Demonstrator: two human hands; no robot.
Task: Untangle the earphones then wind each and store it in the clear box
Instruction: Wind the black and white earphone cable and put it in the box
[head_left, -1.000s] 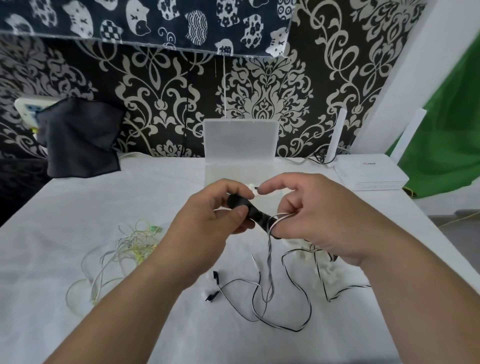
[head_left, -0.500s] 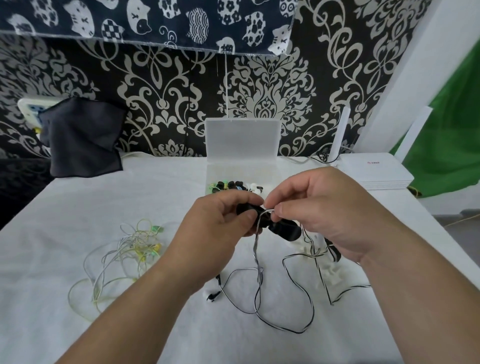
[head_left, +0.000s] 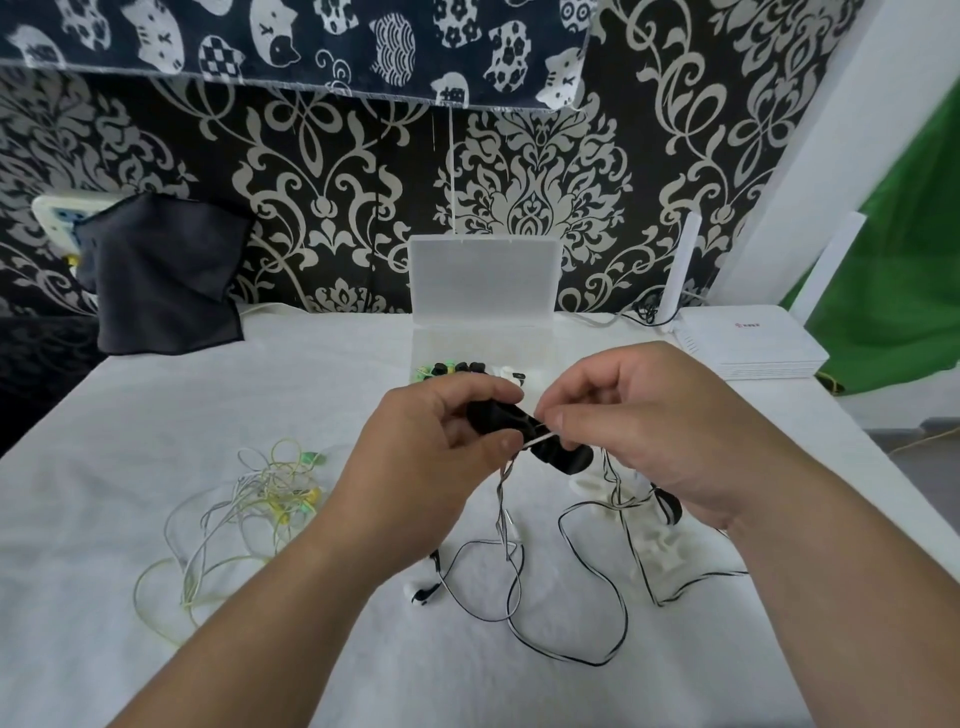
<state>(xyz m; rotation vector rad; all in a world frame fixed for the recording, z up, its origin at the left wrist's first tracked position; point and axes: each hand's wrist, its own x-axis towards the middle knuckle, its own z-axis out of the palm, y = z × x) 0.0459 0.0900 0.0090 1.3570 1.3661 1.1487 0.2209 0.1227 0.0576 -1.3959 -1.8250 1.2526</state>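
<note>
Step in hand: winding, first earphone set.

- Translucent clear plastic box stands open, lid upright, at the far middle of the white-covered table. Small black, green and white items lie inside; too small to identify.
- Both hands are raised just in front of the box. Left hand: fingers and thumb curled round one end of a black bone-shaped cord winder, clamped on it. Right hand: thumb and forefinger closed in a pinch on the black-and-white striped earphone cable, right at the winder's narrow waist.
- Only a first bit of cable sits at the waist. The rest hangs down twisted and lies in loose loops on the table, nearer the person than the box. One earbud rests among the loops.
- Tangle of yellow-green earphones lies in front of the box and well to its left, not in hand.

Judgement: early in the task. One set is being wound, and the second set is unsorted.

Next move calls for the right hand to lead the cable round the waist, turn upon turn, under light tension while the left steadies the winder. Loops on the table may snag; feed slowly. Then into the box.
</note>
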